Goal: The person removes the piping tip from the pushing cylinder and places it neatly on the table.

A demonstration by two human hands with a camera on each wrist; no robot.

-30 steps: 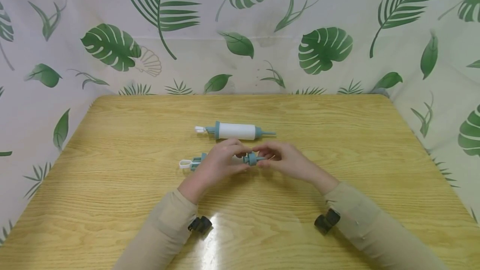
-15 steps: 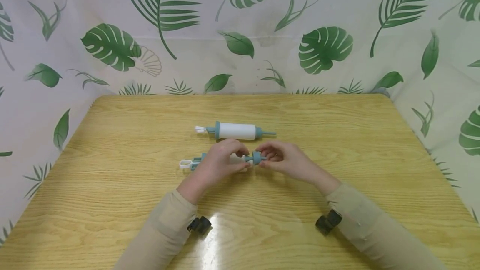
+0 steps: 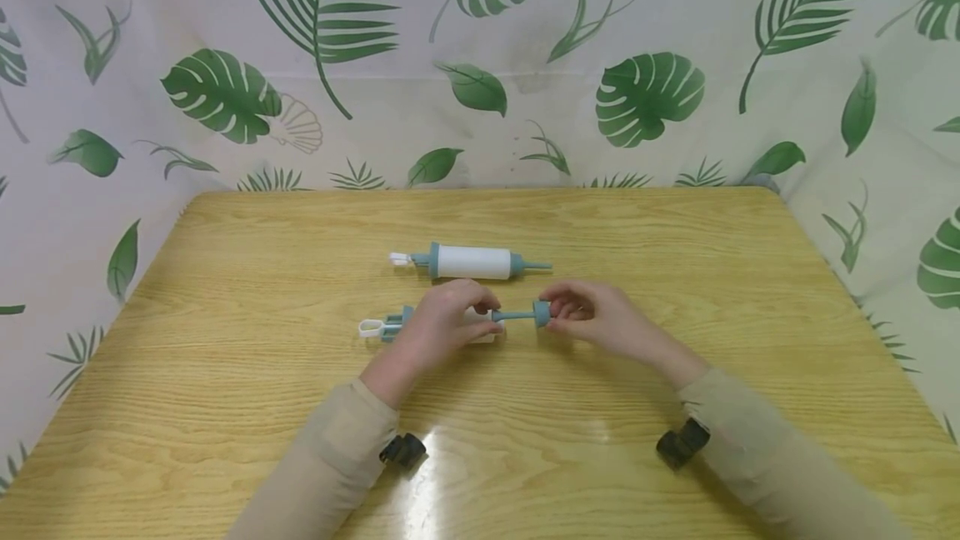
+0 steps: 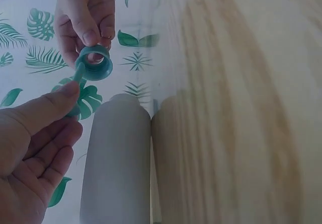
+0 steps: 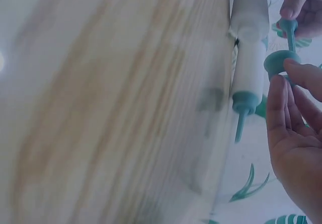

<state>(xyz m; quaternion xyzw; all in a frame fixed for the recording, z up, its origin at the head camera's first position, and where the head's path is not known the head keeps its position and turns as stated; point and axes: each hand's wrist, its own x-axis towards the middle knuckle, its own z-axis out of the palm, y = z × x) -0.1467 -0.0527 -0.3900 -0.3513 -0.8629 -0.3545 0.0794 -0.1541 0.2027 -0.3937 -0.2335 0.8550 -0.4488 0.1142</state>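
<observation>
My left hand (image 3: 441,319) pinches the wide end of a teal nozzle (image 3: 517,315) between thumb and fingertips. The nozzle's thin tube points right, into a teal ring cap (image 3: 542,313) that my right hand (image 3: 603,322) grips by its side. In the right wrist view the cap (image 5: 280,63) sits around the tube, apart from the wide end. Below my left hand, a white syringe-like barrel (image 4: 118,158) lies on the table, its near end uncapped. The teal flange and white looped handle (image 3: 371,327) stick out at its left; my left hand hides much of the barrel.
A second white syringe-like tool (image 3: 474,262), with teal nozzle and cap fitted, lies just behind, parallel to the first. The wood-grain table (image 3: 262,423) ends at a leaf-patterned cloth (image 3: 547,107) at the back and sides.
My right hand has moved right with the ring cap, sliding it along the nozzle's tube away from the wide end. My left hand has stayed nearly still, and more tube now shows.
</observation>
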